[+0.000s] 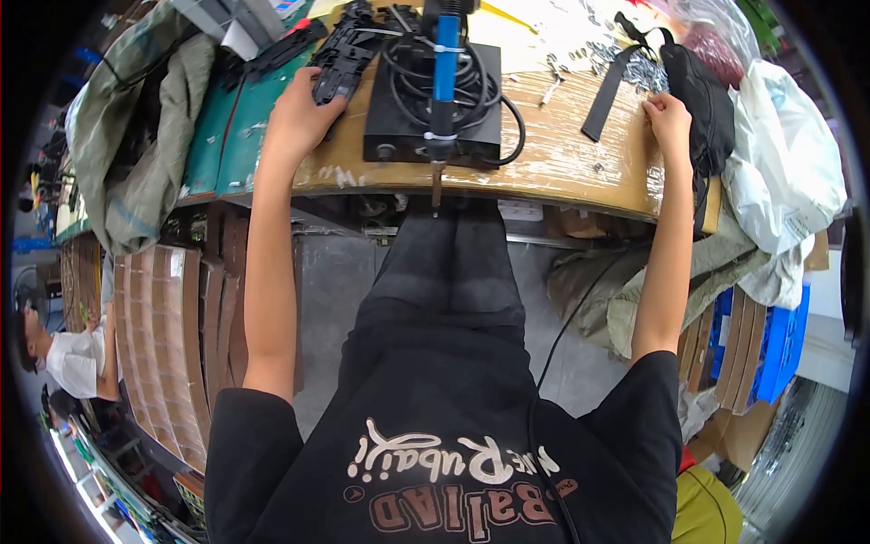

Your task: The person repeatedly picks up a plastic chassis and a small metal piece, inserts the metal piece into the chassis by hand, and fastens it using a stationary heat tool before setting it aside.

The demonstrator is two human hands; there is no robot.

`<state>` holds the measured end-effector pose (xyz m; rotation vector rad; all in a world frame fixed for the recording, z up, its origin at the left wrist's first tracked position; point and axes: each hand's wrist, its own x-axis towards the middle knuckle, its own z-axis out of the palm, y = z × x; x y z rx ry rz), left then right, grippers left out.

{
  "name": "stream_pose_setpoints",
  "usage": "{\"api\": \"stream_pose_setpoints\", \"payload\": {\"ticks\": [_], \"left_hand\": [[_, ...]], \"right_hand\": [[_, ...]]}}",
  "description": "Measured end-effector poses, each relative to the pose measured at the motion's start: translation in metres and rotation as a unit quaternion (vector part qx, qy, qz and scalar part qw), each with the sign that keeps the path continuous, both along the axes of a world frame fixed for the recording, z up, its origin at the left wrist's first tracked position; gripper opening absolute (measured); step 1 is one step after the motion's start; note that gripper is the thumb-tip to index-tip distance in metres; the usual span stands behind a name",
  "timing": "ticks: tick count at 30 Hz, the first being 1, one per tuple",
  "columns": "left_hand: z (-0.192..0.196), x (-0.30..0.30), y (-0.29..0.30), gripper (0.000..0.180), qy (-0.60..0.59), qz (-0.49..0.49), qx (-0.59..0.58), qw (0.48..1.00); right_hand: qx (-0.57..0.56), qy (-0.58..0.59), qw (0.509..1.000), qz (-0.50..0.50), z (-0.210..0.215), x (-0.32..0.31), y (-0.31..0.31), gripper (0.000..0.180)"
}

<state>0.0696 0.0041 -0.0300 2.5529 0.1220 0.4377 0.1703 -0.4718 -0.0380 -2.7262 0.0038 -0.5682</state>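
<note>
At eleven o'clock, left hand (303, 111) clasps a black part (344, 59); at two, right hand (669, 122), fingertips pressed together beside metal pieces (645, 72), contents unclear!

black short-sleeved shirt (435, 390) | white and bronze chest lettering (495, 460) | dark trousers (412, 272)

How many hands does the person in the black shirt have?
2, neither out of view: the left hand is on a black plastic part; the right hand is beside the black bag.
</note>
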Motion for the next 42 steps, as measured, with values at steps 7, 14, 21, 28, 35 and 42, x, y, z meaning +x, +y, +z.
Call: {"api": "stream_pose_setpoints", "payload": {"ticks": [7, 14, 21, 28, 35, 42], "left_hand": [[0.006, -0.016, 0.016, 0.038, -0.002, 0.010, -0.293, 0.956], [0.017, -0.105, -0.010, 0.045, -0.053, -0.044, -0.560, 0.826], [-0.012, -0.164, -0.034, 0.048, 0.096, -0.201, -0.808, 0.545], [-0.027, -0.188, -0.058, 0.070, 0.200, -0.297, -0.856, 0.372], [-0.025, -0.189, -0.071, 0.065, 0.316, -0.262, -0.823, 0.392], [-0.021, -0.185, -0.074, 0.041, 0.377, -0.211, -0.716, 0.548]], "right_hand": [[0.018, -0.082, 0.996, -0.022, -0.014, -0.015, 0.003, 0.016], [0.413, -0.098, 0.901, 0.083, 0.006, -0.126, 0.063, 0.012], [0.486, -0.094, 0.866, 0.074, 0.021, -0.218, 0.122, 0.013], [0.527, -0.011, 0.821, 0.221, 0.023, -0.250, 0.177, 0.015], [0.521, 0.094, 0.804, 0.271, 0.013, -0.250, 0.219, 0.019], [0.548, 0.146, 0.774, 0.281, -0.003, -0.241, 0.227, 0.016]]}}
